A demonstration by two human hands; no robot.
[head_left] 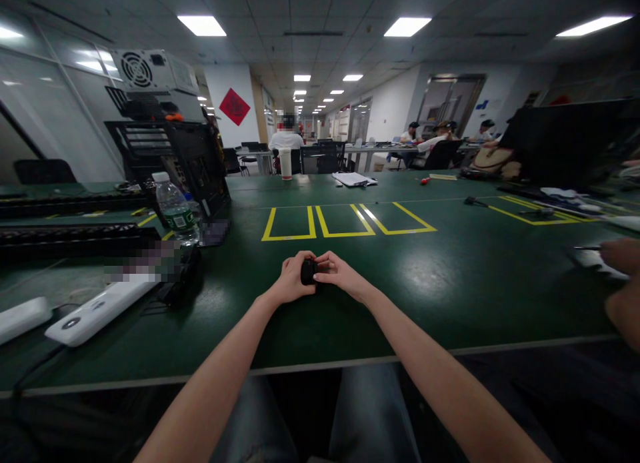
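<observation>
Both my hands meet over the green table [350, 316], around a small black rounded object [309, 272] whose kind I cannot make out. My left hand [291, 280] wraps it from the left, thumb below and fingers above. From the other side, the fingertips of my right hand [337, 274] press on its right edge. Part of the object is hidden behind my fingers. Just beyond my hands, yellow tape [290, 237] marks three outlined boxes on the tabletop.
At left stand a water bottle [175, 210], a black computer case [195, 156] and a white power strip [105, 310]. A clipboard with paper [354, 179] and a tall cup [285, 163] sit farther back. At right are a black monitor [565, 143] and another person's hand [623, 263].
</observation>
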